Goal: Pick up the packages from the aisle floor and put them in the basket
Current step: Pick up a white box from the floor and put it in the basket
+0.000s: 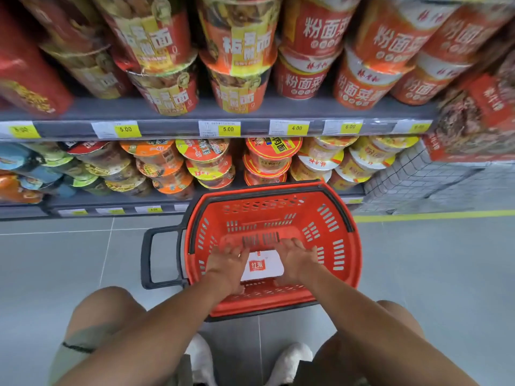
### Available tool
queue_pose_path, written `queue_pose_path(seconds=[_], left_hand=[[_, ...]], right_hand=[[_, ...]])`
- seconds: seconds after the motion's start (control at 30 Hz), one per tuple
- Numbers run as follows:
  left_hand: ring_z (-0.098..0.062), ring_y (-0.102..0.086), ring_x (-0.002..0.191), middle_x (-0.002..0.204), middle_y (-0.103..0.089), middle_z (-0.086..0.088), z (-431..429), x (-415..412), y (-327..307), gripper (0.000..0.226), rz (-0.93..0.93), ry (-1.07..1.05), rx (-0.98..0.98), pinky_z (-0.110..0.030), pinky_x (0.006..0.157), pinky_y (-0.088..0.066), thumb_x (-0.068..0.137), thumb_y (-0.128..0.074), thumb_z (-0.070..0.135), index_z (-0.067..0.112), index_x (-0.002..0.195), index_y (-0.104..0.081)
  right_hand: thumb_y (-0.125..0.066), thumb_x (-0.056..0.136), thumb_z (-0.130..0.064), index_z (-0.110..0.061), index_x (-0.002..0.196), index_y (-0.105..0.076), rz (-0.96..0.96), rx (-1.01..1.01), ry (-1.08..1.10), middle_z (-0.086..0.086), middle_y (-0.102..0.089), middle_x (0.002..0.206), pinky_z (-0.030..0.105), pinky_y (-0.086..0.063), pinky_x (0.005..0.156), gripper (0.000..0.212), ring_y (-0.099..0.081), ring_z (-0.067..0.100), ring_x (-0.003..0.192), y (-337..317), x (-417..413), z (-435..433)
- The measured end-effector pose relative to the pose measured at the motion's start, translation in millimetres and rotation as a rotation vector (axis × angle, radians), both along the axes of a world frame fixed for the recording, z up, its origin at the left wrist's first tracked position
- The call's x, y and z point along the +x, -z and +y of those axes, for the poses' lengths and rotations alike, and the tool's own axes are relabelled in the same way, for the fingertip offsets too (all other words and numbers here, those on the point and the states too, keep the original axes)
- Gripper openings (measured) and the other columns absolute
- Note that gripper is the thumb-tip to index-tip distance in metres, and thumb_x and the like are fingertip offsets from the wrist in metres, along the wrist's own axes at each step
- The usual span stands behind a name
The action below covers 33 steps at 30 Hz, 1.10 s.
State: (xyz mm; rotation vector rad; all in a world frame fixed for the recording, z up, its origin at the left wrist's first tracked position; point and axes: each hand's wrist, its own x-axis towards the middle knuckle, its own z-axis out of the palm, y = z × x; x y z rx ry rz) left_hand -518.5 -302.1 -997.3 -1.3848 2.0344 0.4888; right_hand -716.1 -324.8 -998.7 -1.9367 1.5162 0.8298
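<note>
A red plastic basket (328,218) with a black rim and black handle stands on the grey aisle floor in front of me. Inside it lies a white package (263,267) with a red label. Both my hands reach down into the basket. My left hand (227,264) grips the package's left edge and my right hand (295,260) grips its right edge, fingers spread over the far side. The package rests on or just above the basket's bottom; I cannot tell which. No other package shows on the floor.
Shelves of instant noodle cups (239,57) with yellow price tags (228,129) rise right behind the basket. A wire mesh bin (418,182) stands at the right. My knees and white shoes (292,358) are below. A yellow floor line (432,217) runs at the right.
</note>
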Motion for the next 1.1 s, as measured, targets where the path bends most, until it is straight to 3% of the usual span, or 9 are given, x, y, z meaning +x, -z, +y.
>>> queue_pose_path(seconds=[0.23,0.33,0.6,0.8,1.1], left_hand=[[-0.031,-0.012,0.155,0.169,-0.012,-0.005,11.4,15.6,-192.7,0.119,0.046,-0.012,0.003,-0.059,0.123,-0.016,0.078,-0.074,0.064,0.019,0.162,-0.002],[-0.031,-0.014,0.154,0.167,-0.017,-0.005,10.0,22.5,-275.5,0.110,0.091,-0.021,-0.059,-0.058,0.123,-0.016,0.081,-0.072,0.061,0.020,0.161,-0.008],[-0.027,-0.010,0.156,0.169,-0.014,-0.003,16.2,38.8,-460.6,0.095,0.291,-0.182,-0.193,-0.050,0.125,-0.015,0.089,-0.063,0.059,0.024,0.161,-0.012],[-0.025,-0.006,0.157,0.170,-0.011,0.001,18.4,58.7,-528.0,0.098,0.370,-0.261,-0.340,-0.049,0.126,-0.014,0.088,-0.061,0.067,0.028,0.162,-0.010],[-0.022,-0.006,0.157,0.170,-0.011,0.004,47.7,89.7,-576.7,0.098,0.393,-0.441,-0.567,-0.045,0.127,-0.012,0.086,-0.058,0.072,0.030,0.161,-0.010]], right_hand=[[-0.084,0.080,-0.046,-0.024,0.161,-0.017,-0.078,-0.004,0.115,0.000,-0.017,0.167,0.071,-0.029,0.116,0.108,-0.011,0.029,0.157,-190.6,2.7,13.3],[-0.084,0.079,-0.047,-0.028,0.160,-0.020,-0.136,-0.061,0.160,-0.001,-0.015,0.169,0.071,-0.027,0.117,0.105,-0.010,0.028,0.158,-277.2,5.7,16.0],[-0.073,0.079,-0.068,-0.033,0.164,-0.015,-0.276,-0.254,0.255,-0.004,-0.006,0.173,0.057,-0.020,0.125,0.109,-0.008,0.025,0.159,-466.0,9.6,23.3],[-0.073,0.078,-0.071,-0.034,0.163,-0.018,-0.415,-0.412,0.262,-0.005,-0.010,0.173,0.062,-0.024,0.123,0.108,-0.010,0.025,0.159,-548.6,18.8,12.8],[-0.064,0.076,-0.080,-0.039,0.164,-0.010,-0.541,-0.472,-0.041,-0.012,-0.001,0.172,0.055,-0.028,0.124,0.111,-0.005,0.019,0.159,-593.7,59.7,9.6]])
